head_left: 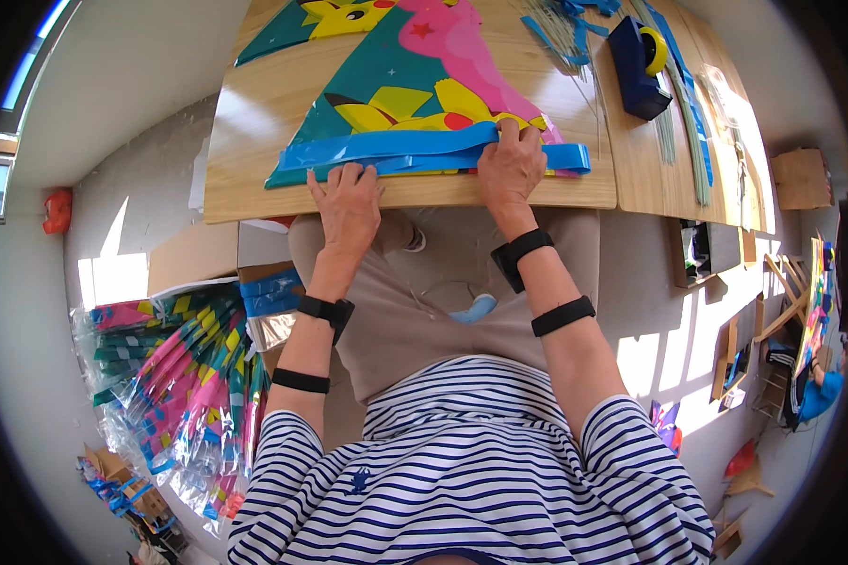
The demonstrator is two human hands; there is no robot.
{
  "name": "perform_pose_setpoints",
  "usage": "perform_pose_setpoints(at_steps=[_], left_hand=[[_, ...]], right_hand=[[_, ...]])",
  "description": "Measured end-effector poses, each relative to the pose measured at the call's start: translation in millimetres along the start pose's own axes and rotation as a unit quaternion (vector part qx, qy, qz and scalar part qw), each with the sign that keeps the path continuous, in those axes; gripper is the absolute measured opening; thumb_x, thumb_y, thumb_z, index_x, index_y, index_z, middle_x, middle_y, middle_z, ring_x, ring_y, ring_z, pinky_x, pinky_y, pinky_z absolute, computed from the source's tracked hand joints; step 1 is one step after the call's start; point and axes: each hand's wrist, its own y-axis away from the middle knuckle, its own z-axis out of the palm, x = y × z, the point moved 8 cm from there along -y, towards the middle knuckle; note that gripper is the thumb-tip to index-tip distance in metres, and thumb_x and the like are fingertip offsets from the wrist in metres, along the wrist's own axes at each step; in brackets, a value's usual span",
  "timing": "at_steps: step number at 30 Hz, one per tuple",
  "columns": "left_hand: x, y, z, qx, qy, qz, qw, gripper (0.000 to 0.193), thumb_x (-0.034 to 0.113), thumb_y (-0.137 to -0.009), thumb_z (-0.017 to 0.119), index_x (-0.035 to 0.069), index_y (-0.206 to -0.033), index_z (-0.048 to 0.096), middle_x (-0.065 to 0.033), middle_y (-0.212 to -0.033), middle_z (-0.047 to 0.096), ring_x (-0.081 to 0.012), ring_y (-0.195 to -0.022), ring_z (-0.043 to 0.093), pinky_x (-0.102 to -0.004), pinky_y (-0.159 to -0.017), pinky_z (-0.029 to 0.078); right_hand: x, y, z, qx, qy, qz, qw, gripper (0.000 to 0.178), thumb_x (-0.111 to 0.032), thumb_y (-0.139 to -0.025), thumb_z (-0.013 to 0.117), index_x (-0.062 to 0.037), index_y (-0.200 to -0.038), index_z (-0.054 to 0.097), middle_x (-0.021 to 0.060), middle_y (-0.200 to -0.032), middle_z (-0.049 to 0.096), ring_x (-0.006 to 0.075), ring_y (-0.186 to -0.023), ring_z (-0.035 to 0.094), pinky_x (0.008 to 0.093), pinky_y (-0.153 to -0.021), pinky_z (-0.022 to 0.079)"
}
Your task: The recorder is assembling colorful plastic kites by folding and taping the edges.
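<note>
A printed kite point(386, 87) in teal, pink and yellow lies flat on the table, its wide edge towards me. Along that edge runs a folded blue ribbon point(424, 143), its two layers slightly fanned at the left and ending in a loop at the right. My right hand point(513, 169) grips the ribbon near its right end, fingers bent down onto it. On the left part of the near edge, my left hand point(350, 202) curls its fingers over the lower ribbon layer and the kite; the outermost finger sticks out. Its thumb is hidden.
Another kite point(311, 33) lies at the far left of the table point(240, 155). Thin rods point(565, 38) with blue strips lie at the back, beside a dark blue tape dispenser point(636, 71). Plastic-wrapped kites point(184, 377) and a cardboard box point(193, 261) stand on my left.
</note>
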Motion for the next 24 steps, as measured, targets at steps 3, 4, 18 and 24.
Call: perform_pose_setpoints(at_steps=[3, 4, 18, 24], left_hand=[[0, 0, 1, -0.008, -0.011, -0.004, 1.000, 0.027, 0.022, -0.088, 0.074, 0.014, -0.114, 0.068, -0.0026, -0.111, 0.061, -0.0259, -0.116, 0.056, -0.0689, -0.114, 0.026], [0, 0, 1, -0.010, -0.015, -0.009, 1.000, 0.028, 0.021, -0.088, 0.074, 0.014, -0.115, 0.070, -0.0025, -0.112, 0.062, -0.0260, -0.117, 0.057, -0.0679, -0.114, 0.027], [0, -2, 0, -0.015, -0.013, -0.025, 0.999, 0.027, 0.022, -0.091, 0.072, 0.013, -0.116, 0.073, -0.0030, -0.116, 0.065, -0.0269, -0.118, 0.057, -0.0664, -0.114, 0.028], [1, -1, -2, -0.021, -0.014, -0.025, 0.999, 0.028, 0.022, -0.091, 0.073, 0.013, -0.117, 0.073, -0.0032, -0.116, 0.065, -0.0272, -0.118, 0.058, -0.0667, -0.114, 0.028]], right_hand=[[6, 1, -6, 0.005, -0.030, -0.006, 1.000, 0.024, -0.005, -0.078, 0.070, -0.0125, -0.100, 0.064, 0.0107, -0.095, 0.058, 0.0314, -0.091, 0.062, 0.0449, -0.073, 0.044], [10, 3, -8, 0.006, -0.042, -0.002, 0.999, 0.024, -0.004, -0.078, 0.070, -0.0128, -0.099, 0.064, 0.0104, -0.095, 0.058, 0.0313, -0.091, 0.061, 0.0451, -0.072, 0.043], [28, 10, -2, 0.020, 0.013, 0.011, 1.000, 0.030, -0.012, -0.075, 0.072, -0.0103, -0.103, 0.061, 0.0127, -0.099, 0.057, 0.0328, -0.096, 0.059, 0.0466, -0.075, 0.043], [16, 3, -7, 0.016, 0.000, -0.019, 1.000, 0.033, -0.007, -0.074, 0.073, -0.0116, -0.105, 0.062, 0.0108, -0.099, 0.057, 0.0314, -0.098, 0.059, 0.0448, -0.078, 0.041]])
